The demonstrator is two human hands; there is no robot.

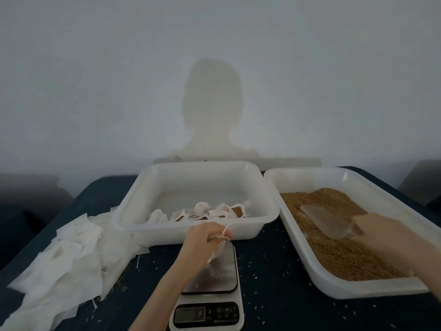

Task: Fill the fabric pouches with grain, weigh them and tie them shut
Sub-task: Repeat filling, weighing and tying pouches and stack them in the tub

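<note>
The left hand (pixel 206 237) pinches the gathered mouth of a white pouch (pixel 218 250), which hangs down onto the steel plate of the scale (pixel 214 280) at the desk's near edge. The right hand (pixel 386 235) grips a clear scoop (pixel 324 220) lying in the grain (pixel 346 254) of the tray (pixel 358 289) on the right side. Behind the scale a tub (pixel 191 235) holds filled pouches (pixel 202 212). Empty cloths (pixel 66 256) are heaped at the left edge, and loose grains dot the dark desk (pixel 274 259).
</note>
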